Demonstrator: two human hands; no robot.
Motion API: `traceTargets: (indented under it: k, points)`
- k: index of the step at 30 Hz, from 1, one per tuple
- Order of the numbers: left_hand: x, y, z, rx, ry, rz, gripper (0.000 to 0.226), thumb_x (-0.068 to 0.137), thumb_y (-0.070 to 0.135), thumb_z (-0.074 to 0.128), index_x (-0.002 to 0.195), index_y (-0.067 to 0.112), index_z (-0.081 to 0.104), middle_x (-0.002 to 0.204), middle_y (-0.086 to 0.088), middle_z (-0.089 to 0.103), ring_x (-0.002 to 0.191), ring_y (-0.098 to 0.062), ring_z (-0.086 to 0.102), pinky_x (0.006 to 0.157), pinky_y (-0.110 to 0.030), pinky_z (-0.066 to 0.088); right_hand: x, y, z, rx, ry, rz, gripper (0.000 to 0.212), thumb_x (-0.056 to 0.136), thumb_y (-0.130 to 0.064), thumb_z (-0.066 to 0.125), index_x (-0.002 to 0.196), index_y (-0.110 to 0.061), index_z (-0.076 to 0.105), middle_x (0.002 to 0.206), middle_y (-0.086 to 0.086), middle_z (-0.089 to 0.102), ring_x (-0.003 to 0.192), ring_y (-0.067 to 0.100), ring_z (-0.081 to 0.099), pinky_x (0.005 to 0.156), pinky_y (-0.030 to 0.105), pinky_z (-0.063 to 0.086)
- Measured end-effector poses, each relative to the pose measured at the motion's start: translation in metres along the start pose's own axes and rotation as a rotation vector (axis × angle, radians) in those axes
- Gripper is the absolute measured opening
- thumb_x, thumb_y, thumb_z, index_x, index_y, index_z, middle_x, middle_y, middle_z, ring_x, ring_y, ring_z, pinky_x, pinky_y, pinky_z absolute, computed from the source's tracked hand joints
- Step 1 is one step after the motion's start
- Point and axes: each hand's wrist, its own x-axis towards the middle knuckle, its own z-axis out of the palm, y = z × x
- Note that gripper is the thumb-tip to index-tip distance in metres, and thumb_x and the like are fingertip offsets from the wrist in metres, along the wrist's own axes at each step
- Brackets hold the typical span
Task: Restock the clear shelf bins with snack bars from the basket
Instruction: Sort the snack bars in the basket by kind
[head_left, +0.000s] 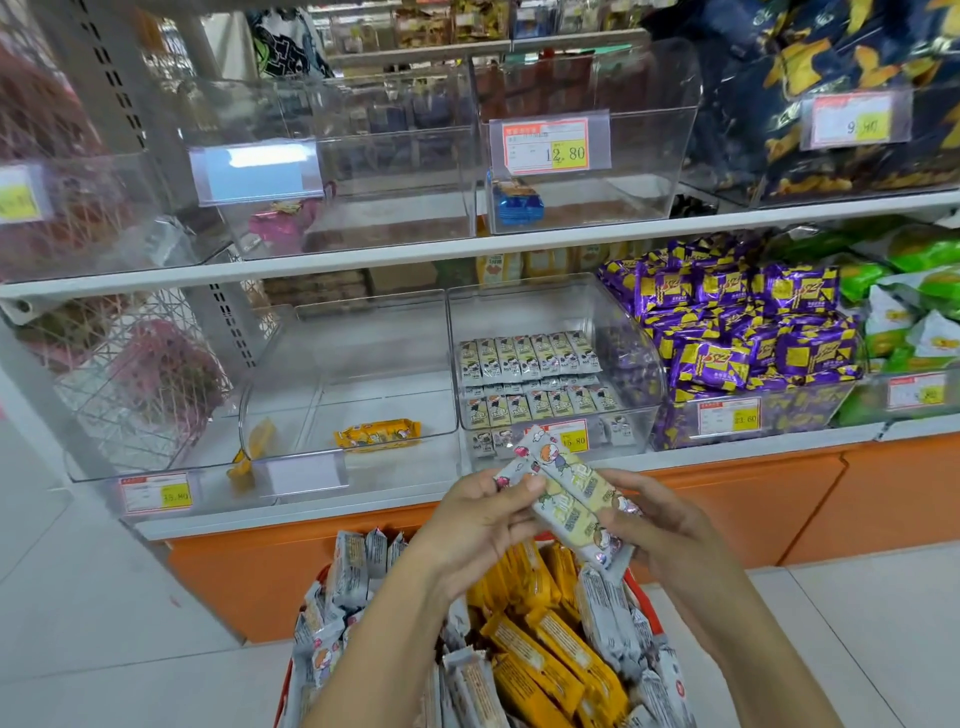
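Observation:
Both hands hold a small bundle of white cartoon-print snack bars (563, 493) above the basket. My left hand (483, 519) grips their near-left end; my right hand (660, 525) grips the right end. The red basket (636, 584) below holds many white bars (343, 571) and yellow bars (540, 654). Just beyond the hands, a clear bin (613, 312) on the lower shelf holds rows of the same white bars (530, 358). The clear bin to its left (363, 353) holds one yellow bar (378, 434).
Purple packs (748, 332) and green packs (904, 291) fill bins to the right. Upper-shelf clear bins are nearly bare, one with a blue pack (517, 205). An orange shelf base (831, 499) stands behind the basket. A loose yellow bar (249, 452) lies by the left bin's corner.

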Motion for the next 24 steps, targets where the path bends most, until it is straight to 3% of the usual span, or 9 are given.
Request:
traceTargets:
  k: [2, 4, 9, 12, 15, 19, 20, 22, 24]
  points:
    - [0.002, 0.007, 0.003, 0.026, 0.005, 0.018, 0.037, 0.076, 0.011, 0.062, 0.109, -0.006, 0.061, 0.11, -0.021, 0.068, 0.096, -0.025, 0.068, 0.085, -0.032, 0.056, 0.001, -0.003, 0.005, -0.185, 0.017, -0.079, 0.03, 0.08, -0.031, 0.068, 0.11, -0.034, 0.065, 0.105, -0.013, 0.07, 0.094, 0.016, 0.064, 0.076, 0.025, 0.052]
    - [0.007, 0.013, 0.005, 0.028, 0.035, 0.036, 0.034, 0.077, 0.013, 0.062, 0.106, -0.006, 0.063, 0.107, -0.021, 0.069, 0.095, -0.025, 0.069, 0.083, -0.032, 0.057, 0.004, -0.006, 0.01, -0.444, 0.029, -0.152, 0.05, 0.069, -0.046, 0.075, 0.115, -0.038, 0.056, 0.108, -0.021, 0.06, 0.094, -0.001, 0.059, 0.072, 0.011, 0.047]
    - [0.016, 0.034, 0.011, 0.031, 0.108, 0.085, 0.025, 0.08, 0.018, 0.062, 0.096, -0.001, 0.067, 0.098, -0.017, 0.072, 0.088, -0.023, 0.071, 0.075, -0.028, 0.059, 0.026, -0.022, 0.02, -0.794, 0.125, -0.337, 0.062, 0.073, -0.043, 0.077, 0.128, -0.032, 0.05, 0.108, -0.024, 0.045, 0.105, 0.002, 0.048, 0.079, 0.011, 0.037]
    - [0.028, 0.051, -0.003, 0.46, 0.439, 0.305, 0.016, 0.09, 0.024, 0.06, 0.097, 0.013, 0.07, 0.097, -0.001, 0.073, 0.092, -0.014, 0.068, 0.07, -0.016, 0.053, 0.054, -0.042, 0.029, -0.852, 0.149, -0.288, 0.062, 0.074, -0.042, 0.076, 0.128, -0.021, 0.053, 0.109, -0.011, 0.049, 0.098, 0.005, 0.049, 0.074, 0.011, 0.038]
    - [0.046, 0.061, -0.033, 0.908, 0.732, 0.501, 0.022, 0.095, 0.021, 0.054, 0.112, 0.015, 0.067, 0.107, 0.001, 0.069, 0.104, -0.013, 0.062, 0.084, -0.021, 0.046, 0.098, -0.057, 0.043, -0.996, 0.096, -0.184, 0.047, 0.077, -0.047, 0.071, 0.109, -0.015, 0.061, 0.104, 0.002, 0.051, 0.096, 0.017, 0.052, 0.072, 0.029, 0.042]
    - [0.066, 0.047, -0.058, 1.158, 0.623, 0.31, 0.035, 0.094, 0.014, 0.054, 0.129, 0.011, 0.058, 0.122, -0.005, 0.065, 0.111, -0.015, 0.06, 0.091, -0.022, 0.043, 0.162, -0.055, 0.067, -1.157, 0.007, 0.039, 0.041, 0.079, -0.047, 0.065, 0.069, -0.011, 0.051, 0.095, 0.013, 0.054, 0.076, 0.022, 0.054, 0.051, 0.027, 0.034]
    - [0.067, 0.044, -0.061, 1.149, 0.599, 0.308, 0.038, 0.093, 0.011, 0.055, 0.131, 0.01, 0.056, 0.124, -0.005, 0.064, 0.11, -0.014, 0.061, 0.089, -0.02, 0.043, 0.177, -0.049, 0.072, -1.194, -0.021, 0.099, 0.039, 0.081, -0.047, 0.063, 0.075, -0.009, 0.054, 0.1, 0.014, 0.057, 0.081, 0.023, 0.058, 0.054, 0.026, 0.037]
    - [0.068, 0.042, -0.064, 1.145, 0.586, 0.328, 0.04, 0.093, 0.008, 0.053, 0.132, 0.01, 0.055, 0.125, -0.002, 0.063, 0.108, -0.011, 0.061, 0.085, -0.016, 0.042, 0.199, -0.037, 0.083, -1.224, -0.07, 0.203, 0.054, 0.084, -0.048, 0.059, 0.114, -0.004, 0.057, 0.115, 0.013, 0.057, 0.105, 0.027, 0.059, 0.07, 0.028, 0.045]
    - [0.068, 0.043, -0.067, 1.137, 0.578, 0.342, 0.04, 0.093, 0.007, 0.052, 0.132, 0.012, 0.055, 0.124, 0.0, 0.063, 0.105, -0.008, 0.061, 0.083, -0.013, 0.041, 0.212, -0.024, 0.092, -1.189, -0.072, 0.282, 0.081, 0.085, -0.052, 0.058, 0.144, -0.005, 0.031, 0.139, 0.016, 0.043, 0.125, 0.033, 0.047, 0.088, 0.035, 0.046]
